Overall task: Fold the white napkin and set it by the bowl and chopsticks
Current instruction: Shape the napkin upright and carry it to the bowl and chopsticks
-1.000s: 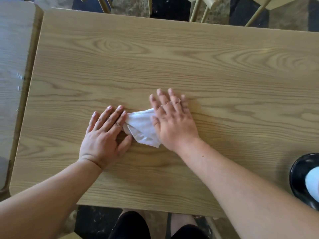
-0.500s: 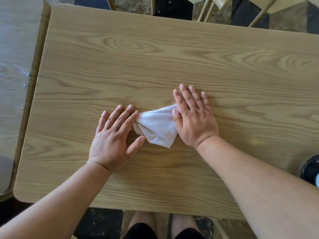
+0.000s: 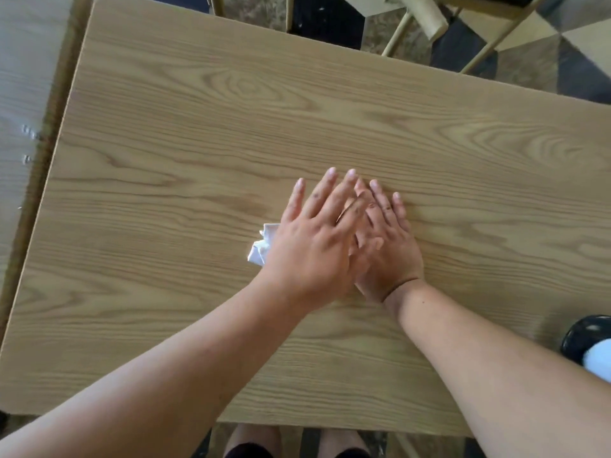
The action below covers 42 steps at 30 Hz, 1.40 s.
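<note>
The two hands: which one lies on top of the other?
The left hand lies on top, its fingers crossing over the right hand, which is flat on the table.

1. We see a light wood-grain tabletop (image 3: pixel 198 143) filling most of the view.
2. On it lies a white napkin (image 3: pixel 261 247), mostly covered by two flat hands, only its left corner showing.
3. At the right edge sits what looks like a black bowl (image 3: pixel 582 335), cut off by the frame.

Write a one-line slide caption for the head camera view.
Left hand overlapping right hand, both flat on the white napkin on the wooden table.
</note>
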Each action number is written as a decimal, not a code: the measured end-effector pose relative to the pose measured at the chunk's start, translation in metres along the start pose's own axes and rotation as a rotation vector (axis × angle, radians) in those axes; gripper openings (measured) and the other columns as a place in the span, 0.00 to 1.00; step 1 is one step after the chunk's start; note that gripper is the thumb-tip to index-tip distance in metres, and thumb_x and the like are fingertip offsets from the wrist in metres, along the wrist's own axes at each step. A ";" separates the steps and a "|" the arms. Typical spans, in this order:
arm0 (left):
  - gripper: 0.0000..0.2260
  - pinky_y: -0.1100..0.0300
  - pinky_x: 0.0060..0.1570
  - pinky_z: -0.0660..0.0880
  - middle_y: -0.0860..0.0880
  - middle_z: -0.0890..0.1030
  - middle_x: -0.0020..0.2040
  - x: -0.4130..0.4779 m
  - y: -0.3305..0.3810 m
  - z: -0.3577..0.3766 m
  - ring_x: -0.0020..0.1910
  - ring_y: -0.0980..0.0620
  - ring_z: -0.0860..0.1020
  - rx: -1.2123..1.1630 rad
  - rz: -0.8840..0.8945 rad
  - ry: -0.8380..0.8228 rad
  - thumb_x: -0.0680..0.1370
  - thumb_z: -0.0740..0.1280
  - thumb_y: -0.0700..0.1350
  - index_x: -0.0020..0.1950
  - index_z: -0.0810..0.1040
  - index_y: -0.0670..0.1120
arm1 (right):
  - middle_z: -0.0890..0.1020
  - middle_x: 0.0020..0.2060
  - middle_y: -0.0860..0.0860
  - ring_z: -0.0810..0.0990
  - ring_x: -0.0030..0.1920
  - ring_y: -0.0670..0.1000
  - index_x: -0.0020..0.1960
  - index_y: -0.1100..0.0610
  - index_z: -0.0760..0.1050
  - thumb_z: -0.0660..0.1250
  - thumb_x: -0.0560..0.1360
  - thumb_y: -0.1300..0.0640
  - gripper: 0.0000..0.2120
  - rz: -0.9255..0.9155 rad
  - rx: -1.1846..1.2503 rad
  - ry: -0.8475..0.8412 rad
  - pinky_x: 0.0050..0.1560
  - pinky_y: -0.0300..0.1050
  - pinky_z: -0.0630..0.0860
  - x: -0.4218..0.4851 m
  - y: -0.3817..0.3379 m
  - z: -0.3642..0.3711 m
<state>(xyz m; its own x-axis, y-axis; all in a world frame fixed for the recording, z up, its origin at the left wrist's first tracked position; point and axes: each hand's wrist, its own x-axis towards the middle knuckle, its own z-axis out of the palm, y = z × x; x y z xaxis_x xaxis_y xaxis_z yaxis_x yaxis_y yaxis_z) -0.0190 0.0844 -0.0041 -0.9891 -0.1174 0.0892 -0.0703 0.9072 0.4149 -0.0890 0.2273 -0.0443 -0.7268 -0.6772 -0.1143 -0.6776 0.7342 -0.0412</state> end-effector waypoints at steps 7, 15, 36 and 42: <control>0.33 0.39 0.83 0.52 0.49 0.63 0.85 -0.024 -0.037 0.018 0.85 0.47 0.56 0.136 -0.055 -0.128 0.84 0.53 0.67 0.84 0.64 0.51 | 0.57 0.85 0.52 0.54 0.85 0.56 0.85 0.54 0.57 0.48 0.85 0.45 0.30 0.027 0.064 0.046 0.83 0.62 0.51 0.003 -0.001 -0.002; 0.29 0.41 0.83 0.54 0.46 0.66 0.83 -0.049 -0.057 0.005 0.85 0.45 0.60 0.122 -0.088 -0.097 0.84 0.59 0.62 0.80 0.71 0.46 | 0.58 0.84 0.53 0.55 0.84 0.56 0.84 0.55 0.59 0.49 0.86 0.45 0.29 0.021 0.125 0.054 0.83 0.63 0.51 0.001 -0.001 -0.001; 0.05 0.57 0.39 0.73 0.52 0.83 0.44 -0.022 0.003 -0.050 0.43 0.52 0.80 -0.300 -0.789 -0.508 0.77 0.74 0.50 0.47 0.81 0.52 | 0.71 0.76 0.55 0.70 0.75 0.59 0.82 0.55 0.63 0.67 0.81 0.47 0.32 0.231 0.567 0.054 0.75 0.54 0.67 -0.018 0.012 -0.044; 0.12 0.53 0.43 0.82 0.43 0.89 0.52 -0.036 0.034 -0.041 0.45 0.47 0.88 -0.924 -0.894 -0.394 0.80 0.75 0.46 0.61 0.82 0.44 | 0.85 0.48 0.48 0.85 0.44 0.50 0.67 0.53 0.78 0.69 0.79 0.40 0.23 0.535 1.106 -0.173 0.50 0.52 0.84 -0.049 0.029 -0.054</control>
<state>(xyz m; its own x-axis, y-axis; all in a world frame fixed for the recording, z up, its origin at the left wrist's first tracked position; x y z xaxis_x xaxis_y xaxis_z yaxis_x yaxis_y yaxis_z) 0.0192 0.1030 0.0438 -0.6328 -0.2568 -0.7304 -0.7481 -0.0402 0.6623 -0.0793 0.2791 0.0142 -0.8014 -0.3265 -0.5011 0.2192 0.6192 -0.7540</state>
